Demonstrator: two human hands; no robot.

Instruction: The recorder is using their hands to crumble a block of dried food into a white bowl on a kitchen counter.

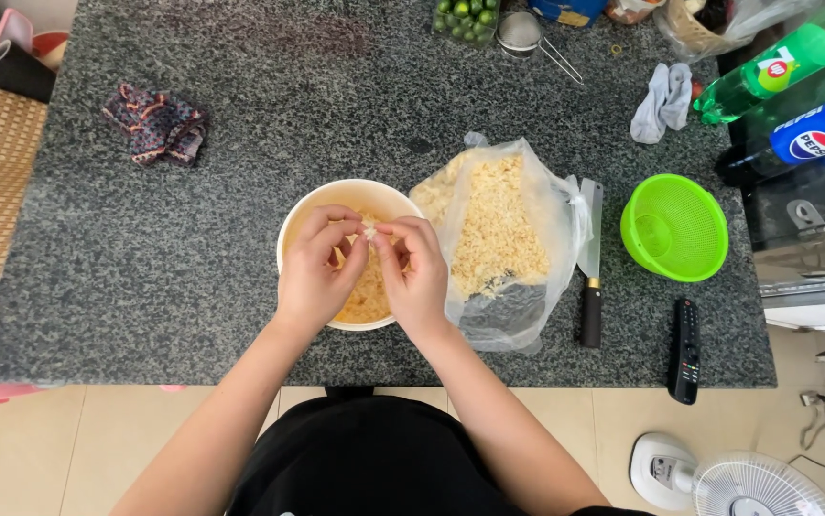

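Left hand and right hand together over the cream bowl, fingers curled, fingertips pinching one small pale piece between them just above the bowl's middle; not possible to tell exactly what the piece is. Best done, by the look of it, with a light pinch and the work kept low over the bowl, so that loose bits drop inside and not onto the granite counter. Inside the bowl, a heap of yellowish crumbly bits, partly hidden under the hands. Just right of the bowl, touching or nearly so, a clear plastic bag lying open, filled with the same pale crumbly stuff. Right of the bag, a cleaver with a black handle, blade pointing away. Further right of the bowl, a green plastic colander, nothing visible in it, and a black remote near the counter edge. Far left of the bowl, well apart, a crumpled patterned cloth.
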